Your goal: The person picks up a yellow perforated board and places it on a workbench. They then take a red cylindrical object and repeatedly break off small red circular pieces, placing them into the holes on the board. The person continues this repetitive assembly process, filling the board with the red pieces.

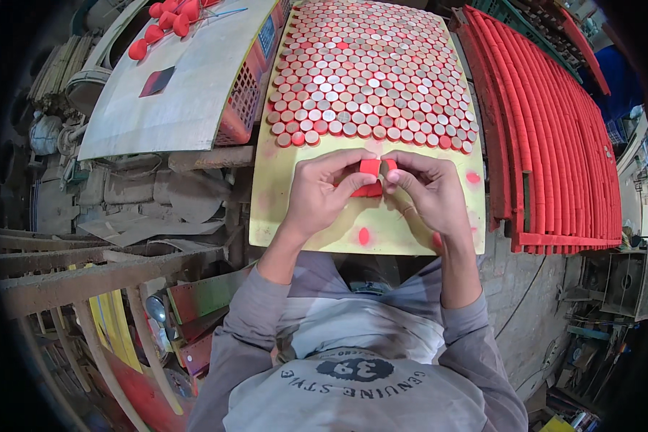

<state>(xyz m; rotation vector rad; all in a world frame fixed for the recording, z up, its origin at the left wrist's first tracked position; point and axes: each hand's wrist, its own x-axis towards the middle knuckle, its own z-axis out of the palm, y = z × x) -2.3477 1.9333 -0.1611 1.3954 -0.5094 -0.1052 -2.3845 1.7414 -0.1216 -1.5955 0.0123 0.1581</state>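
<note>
Over the near part of a pale yellow board [309,229], my two hands meet. My left hand [315,189] pinches a short red cylinder [369,167] between thumb and fingers. A second red cylinder [390,165], its pale end partly showing, sits in the fingertips of my right hand [430,186], close beside the first. Under my left thumb shows another red piece [371,190]; whether it is held or rests on the board I cannot tell. Just beyond my hands, many short red cylinders [371,93] with pale round tops stand packed in rows on the board.
At the left, a whitish panel [187,86] carries red rounded pieces [167,20] and a dark square sheet [157,81]; a red plastic crate [239,111] is beneath. Long red rows of cylinders [554,129] lie on a rack at the right. A wooden frame [115,277] stands lower left.
</note>
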